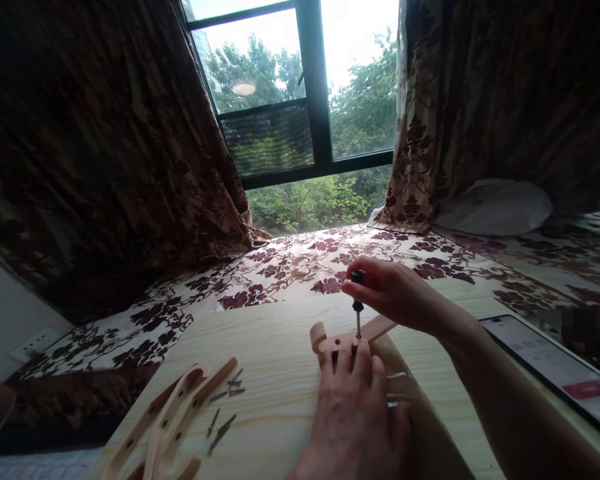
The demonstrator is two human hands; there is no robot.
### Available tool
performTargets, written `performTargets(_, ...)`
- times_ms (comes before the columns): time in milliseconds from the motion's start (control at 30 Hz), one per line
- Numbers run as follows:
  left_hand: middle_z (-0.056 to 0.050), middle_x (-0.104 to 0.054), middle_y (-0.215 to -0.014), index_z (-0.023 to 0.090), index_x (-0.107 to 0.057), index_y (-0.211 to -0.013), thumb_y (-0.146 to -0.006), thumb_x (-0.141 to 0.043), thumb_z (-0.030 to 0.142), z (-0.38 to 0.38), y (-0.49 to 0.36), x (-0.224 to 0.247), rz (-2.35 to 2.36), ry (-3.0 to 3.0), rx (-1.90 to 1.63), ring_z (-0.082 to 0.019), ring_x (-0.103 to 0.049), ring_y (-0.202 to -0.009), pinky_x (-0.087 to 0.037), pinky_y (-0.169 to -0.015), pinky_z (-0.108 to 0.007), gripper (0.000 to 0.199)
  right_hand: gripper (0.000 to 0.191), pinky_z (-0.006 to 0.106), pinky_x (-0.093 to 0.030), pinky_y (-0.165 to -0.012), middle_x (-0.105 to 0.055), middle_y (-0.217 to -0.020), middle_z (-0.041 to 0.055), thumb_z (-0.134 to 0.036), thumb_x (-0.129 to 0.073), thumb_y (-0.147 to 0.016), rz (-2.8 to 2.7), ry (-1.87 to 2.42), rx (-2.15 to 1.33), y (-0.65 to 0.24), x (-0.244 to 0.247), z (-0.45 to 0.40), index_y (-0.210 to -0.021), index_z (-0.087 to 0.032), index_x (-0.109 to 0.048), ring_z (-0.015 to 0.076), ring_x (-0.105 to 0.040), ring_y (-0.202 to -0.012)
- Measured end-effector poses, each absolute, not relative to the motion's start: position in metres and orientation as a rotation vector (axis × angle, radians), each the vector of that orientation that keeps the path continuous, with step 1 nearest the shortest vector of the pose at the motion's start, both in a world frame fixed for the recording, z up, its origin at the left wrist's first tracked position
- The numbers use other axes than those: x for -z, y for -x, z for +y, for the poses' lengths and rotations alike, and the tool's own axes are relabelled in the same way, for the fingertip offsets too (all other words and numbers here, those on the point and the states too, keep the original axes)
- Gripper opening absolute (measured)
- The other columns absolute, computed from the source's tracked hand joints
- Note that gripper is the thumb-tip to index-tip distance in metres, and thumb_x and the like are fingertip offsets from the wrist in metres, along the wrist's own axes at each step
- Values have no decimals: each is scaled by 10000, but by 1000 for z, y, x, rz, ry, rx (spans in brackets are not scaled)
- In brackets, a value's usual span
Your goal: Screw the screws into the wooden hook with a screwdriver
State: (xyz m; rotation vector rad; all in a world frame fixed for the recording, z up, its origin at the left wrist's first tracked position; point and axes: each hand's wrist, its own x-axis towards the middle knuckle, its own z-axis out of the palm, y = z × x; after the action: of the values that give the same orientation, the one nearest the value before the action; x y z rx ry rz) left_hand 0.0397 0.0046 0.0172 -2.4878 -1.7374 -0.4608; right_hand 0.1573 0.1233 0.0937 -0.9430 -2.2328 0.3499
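Observation:
My right hand is closed around the black handle of a small screwdriver. The screwdriver stands upright, its tip at a hole or screw in a curved wooden hook; which one is too small to tell. From the near side, my left hand holds this hook down on the board, fingers laid over its near edge and hiding part of it. One open dark hole shows left of the screwdriver tip. Several similar wooden hooks lie at the left of the board, with loose screws beside them.
The pale wooden board rests before a ledge with floral cloth. At the right lies a phone with a lit screen. A brown strip lies under my left hand. Curtains flank the window, and a white bag sits back right.

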Motion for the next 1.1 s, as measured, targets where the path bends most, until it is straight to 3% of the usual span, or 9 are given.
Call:
performTargets(167,-208,-460,-1386,67,-586,-1238,-876,-459,428,4,-39,-18,-1738,2491,458,-433,-361,-1287,-245,-1062,-677,527,190,242,-338,-551,-642,-679,-3,-376,-517,-887,-2243,853,-439,-158,-91,125,-857,-210,-605,131,-534,-598)
performTargets(367,-205,-469,-1377,71,-592,-1226,-877,-461,433,4,-39,-17,-1731,2480,476,-429,-372,-1279,-253,-1063,-672,519,260,239,-293,-505,-560,-584,-20,-404,-514,-878,-2204,938,-368,-157,-91,127,-714,-202,-531,115,-445,-530)
performTargets(600,-205,-466,-1378,73,-588,-1231,-883,-449,430,4,-40,-17,-1727,2479,475,-429,-362,-1286,-233,-1068,-678,518,196,241,-346,-558,-633,-674,-12,-396,-514,-886,-2254,872,-454,-159,-93,124,-881,-222,-603,133,-526,-596)
performTargets(900,-206,-456,-1387,65,-580,-1242,-884,-448,423,4,-39,-17,-1753,2490,466,-425,-349,-1293,-225,-1076,-669,523,274,245,-283,-518,-545,-582,-29,-424,-517,-877,-2208,976,-363,-157,-91,127,-707,-210,-499,118,-438,-530)
performTargets(1100,-205,-451,-1390,65,-575,-1249,-878,-456,420,6,-40,-18,-1759,2491,459,-428,-347,-1292,-208,-1078,-676,527,182,244,-311,-540,-608,-675,-9,-385,-545,-866,-2265,869,-435,-158,-92,123,-840,-212,-594,128,-499,-586)
